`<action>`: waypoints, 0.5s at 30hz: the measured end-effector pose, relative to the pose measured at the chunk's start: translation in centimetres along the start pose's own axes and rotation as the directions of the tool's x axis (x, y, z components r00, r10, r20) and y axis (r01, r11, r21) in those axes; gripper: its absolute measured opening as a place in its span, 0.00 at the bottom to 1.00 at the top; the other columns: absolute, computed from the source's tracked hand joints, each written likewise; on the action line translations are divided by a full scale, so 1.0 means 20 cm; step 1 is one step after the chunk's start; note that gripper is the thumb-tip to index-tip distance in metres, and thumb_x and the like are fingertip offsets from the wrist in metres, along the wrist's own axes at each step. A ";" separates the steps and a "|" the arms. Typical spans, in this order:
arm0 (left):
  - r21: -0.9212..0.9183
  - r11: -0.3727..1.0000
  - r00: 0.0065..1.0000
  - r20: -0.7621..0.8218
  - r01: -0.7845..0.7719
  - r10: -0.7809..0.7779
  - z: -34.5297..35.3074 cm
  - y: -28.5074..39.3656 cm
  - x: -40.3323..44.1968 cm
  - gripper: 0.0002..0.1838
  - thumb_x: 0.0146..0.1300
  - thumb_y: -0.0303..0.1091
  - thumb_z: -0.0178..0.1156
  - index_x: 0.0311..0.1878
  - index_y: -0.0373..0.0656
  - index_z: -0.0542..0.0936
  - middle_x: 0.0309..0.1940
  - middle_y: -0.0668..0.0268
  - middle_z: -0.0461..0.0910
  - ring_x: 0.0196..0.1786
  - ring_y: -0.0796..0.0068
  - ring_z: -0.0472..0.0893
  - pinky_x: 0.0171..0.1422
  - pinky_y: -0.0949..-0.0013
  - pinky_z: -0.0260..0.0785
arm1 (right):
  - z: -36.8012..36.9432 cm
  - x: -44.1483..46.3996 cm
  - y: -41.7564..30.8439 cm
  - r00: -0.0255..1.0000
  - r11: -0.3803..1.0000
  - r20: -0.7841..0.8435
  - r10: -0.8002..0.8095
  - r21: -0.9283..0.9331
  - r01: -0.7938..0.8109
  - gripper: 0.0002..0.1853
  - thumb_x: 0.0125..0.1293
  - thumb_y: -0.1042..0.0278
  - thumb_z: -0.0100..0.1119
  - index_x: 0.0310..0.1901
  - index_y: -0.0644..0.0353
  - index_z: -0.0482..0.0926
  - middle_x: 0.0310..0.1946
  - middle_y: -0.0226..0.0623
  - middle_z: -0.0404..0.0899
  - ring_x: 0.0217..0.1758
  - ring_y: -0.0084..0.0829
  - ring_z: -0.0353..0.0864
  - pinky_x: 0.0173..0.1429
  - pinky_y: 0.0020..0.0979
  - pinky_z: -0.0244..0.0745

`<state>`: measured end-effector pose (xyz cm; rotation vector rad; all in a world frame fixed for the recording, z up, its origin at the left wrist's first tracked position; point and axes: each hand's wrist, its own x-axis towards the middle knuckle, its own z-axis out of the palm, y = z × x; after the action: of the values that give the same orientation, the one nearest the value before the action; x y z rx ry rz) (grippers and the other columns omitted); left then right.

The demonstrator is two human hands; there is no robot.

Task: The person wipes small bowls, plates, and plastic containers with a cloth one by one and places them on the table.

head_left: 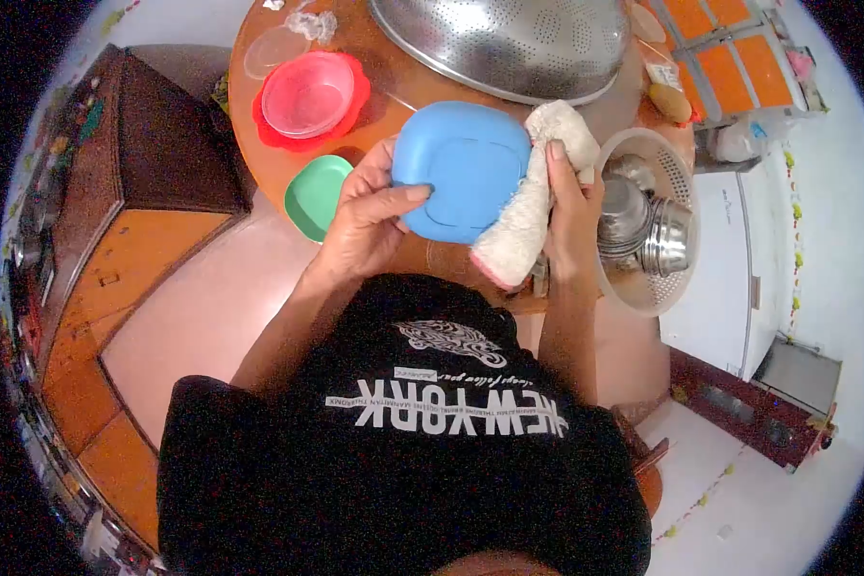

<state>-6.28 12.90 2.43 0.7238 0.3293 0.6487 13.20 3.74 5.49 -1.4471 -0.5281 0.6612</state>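
A blue plastic dish (pixel 470 178), rounded at the corners and with its underside towards me, is held up over the near edge of the table. My left hand (pixel 370 206) grips its left side, thumb across the base. In my right hand (pixel 571 206) is a whitish cloth (pixel 533 192), bunched and hanging down against the dish's right side. The right thumb presses on the cloth; the other right fingers are mostly hidden behind it. A green dish (pixel 318 198) lies on the table just left of my left hand.
On the round wooden table (pixel 394 91) stand red and pink bowls (pixel 307 96) at the left and a large perforated metal colander (pixel 509 43) at the back. A white plastic basket (pixel 658 298) with several metal cups (pixel 670 235) sits at the right. Crumpled plastic (pixel 314 26) lies at the far left.
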 end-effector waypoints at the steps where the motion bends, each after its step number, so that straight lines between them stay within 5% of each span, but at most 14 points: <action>1: -0.054 0.998 1.000 -0.023 -0.020 0.019 0.04 0.01 0.01 0.24 0.58 0.23 0.59 0.60 0.39 0.68 0.49 0.66 0.75 0.51 0.74 0.76 0.55 0.72 0.69 | -0.01 -0.02 0.00 0.999 0.994 0.031 0.034 0.101 -0.037 0.21 0.61 0.65 0.64 0.54 0.64 0.74 0.45 0.38 0.79 0.46 0.29 0.79 0.50 0.30 0.75; 3: -0.108 0.993 0.998 -0.052 -0.041 0.036 0.07 0.03 0.02 0.24 0.59 0.24 0.59 0.60 0.39 0.68 0.50 0.66 0.75 0.52 0.74 0.75 0.57 0.70 0.69 | -0.01 -0.05 -0.03 0.995 0.976 0.067 0.067 0.200 -0.080 0.22 0.59 0.67 0.65 0.54 0.63 0.74 0.45 0.38 0.79 0.46 0.28 0.80 0.48 0.29 0.76; 6: 0.071 0.997 0.993 -0.107 -0.032 0.039 0.07 0.02 0.03 0.23 0.64 0.29 0.58 0.61 0.40 0.67 0.54 0.64 0.73 0.57 0.72 0.72 0.61 0.65 0.67 | 0.00 -0.09 -0.12 0.988 0.942 0.090 0.122 0.303 -0.144 0.23 0.55 0.71 0.68 0.53 0.63 0.75 0.44 0.38 0.80 0.43 0.27 0.81 0.44 0.29 0.78; 9: 0.260 0.960 0.985 -0.160 0.101 -0.060 0.07 -0.04 0.03 0.27 0.69 0.51 0.53 0.64 0.47 0.63 0.57 0.63 0.68 0.63 0.68 0.67 0.64 0.58 0.66 | 0.03 -0.14 -0.17 0.985 0.960 0.121 0.124 0.238 -0.150 0.25 0.52 0.73 0.70 0.54 0.63 0.74 0.43 0.37 0.81 0.41 0.28 0.82 0.42 0.30 0.80; 13: -0.073 0.988 0.986 -0.089 0.133 -0.139 0.09 -0.10 0.03 0.31 0.68 0.59 0.50 0.65 0.50 0.63 0.56 0.63 0.69 0.63 0.65 0.67 0.63 0.56 0.67 | 0.10 -0.21 -0.20 0.937 0.985 0.329 -0.115 -0.083 0.150 0.28 0.50 0.73 0.71 0.55 0.63 0.73 0.44 0.40 0.81 0.45 0.31 0.83 0.51 0.33 0.79; 14: -0.129 0.981 0.984 -0.079 0.146 -0.157 0.09 -0.10 0.03 0.33 0.66 0.63 0.47 0.65 0.50 0.62 0.58 0.63 0.69 0.63 0.65 0.68 0.63 0.55 0.67 | 0.09 -0.23 -0.20 0.912 0.970 0.408 -0.051 -0.196 0.141 0.27 0.50 0.71 0.72 0.53 0.62 0.74 0.44 0.41 0.81 0.46 0.33 0.82 0.50 0.34 0.78; 15: -0.185 0.970 0.982 -0.069 0.161 -0.176 0.09 -0.10 0.03 0.36 0.65 0.67 0.45 0.66 0.49 0.62 0.59 0.62 0.68 0.63 0.65 0.68 0.64 0.54 0.67 | 0.11 -0.22 -0.22 0.806 0.883 0.546 -0.226 -0.234 0.406 0.26 0.50 0.76 0.70 0.53 0.64 0.74 0.43 0.40 0.80 0.45 0.30 0.81 0.50 0.32 0.77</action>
<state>-4.14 11.27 2.34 0.4919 0.4007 0.5406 8.95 2.25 10.37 -1.4471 -1.3349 0.6955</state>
